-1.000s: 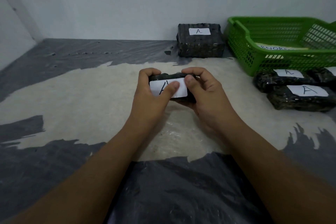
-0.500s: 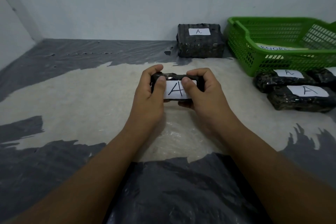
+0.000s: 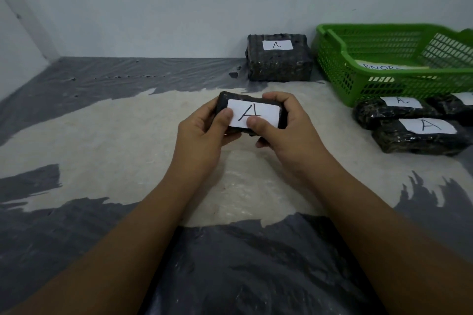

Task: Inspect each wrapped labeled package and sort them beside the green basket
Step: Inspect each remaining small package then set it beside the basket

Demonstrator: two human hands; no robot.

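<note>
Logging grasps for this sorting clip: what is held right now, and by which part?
One black wrapped package labelled A, held by both ends: left hand on its left end, right hand on its right end, thumbs on the white label.

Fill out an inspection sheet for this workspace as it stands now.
Surface: wrinkled grey plastic sheet with a large pale patch.
Job's things: held package, label A facing up; boxy package labelled A against the wall, left of the green basket; in front of the basket, nearest flat package and second flat package read A, third flat package has its label cut off.
Clutter: lettered paper in the basket, text partly hidden.
Hands: left hand and right hand both grip the held package, thumbs on its label.
Cables: nothing seen.
Surroundings: plain pale wall, corner at far left.
</note>
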